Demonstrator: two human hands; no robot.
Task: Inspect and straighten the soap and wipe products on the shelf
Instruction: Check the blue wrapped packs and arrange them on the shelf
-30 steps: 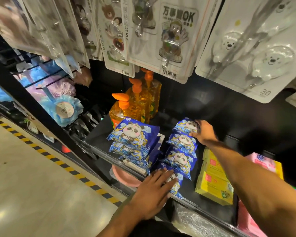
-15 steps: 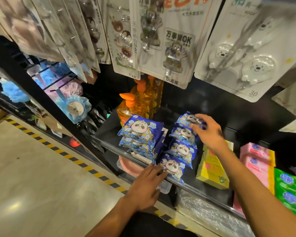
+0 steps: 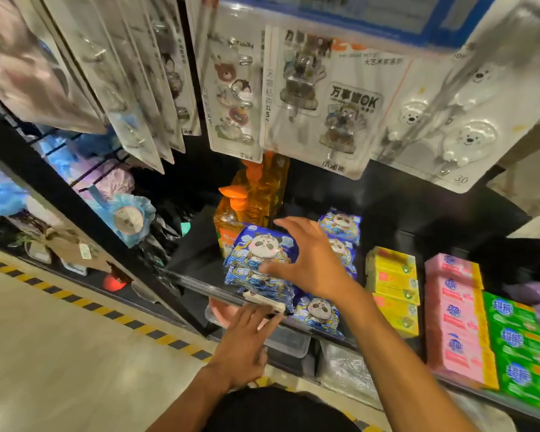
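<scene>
Where wipe stack [image 3: 254, 285] lies: shelf [image 3: 197, 244] front edge.
Right hand [image 3: 309, 260]: clasps top pack [image 3: 262, 244].
Left hand [image 3: 243, 341]: fingers straight, touching stack's base.

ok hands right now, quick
left hand: open, touching the shelf edge
right hand: gripping the top panda wipe pack
</scene>
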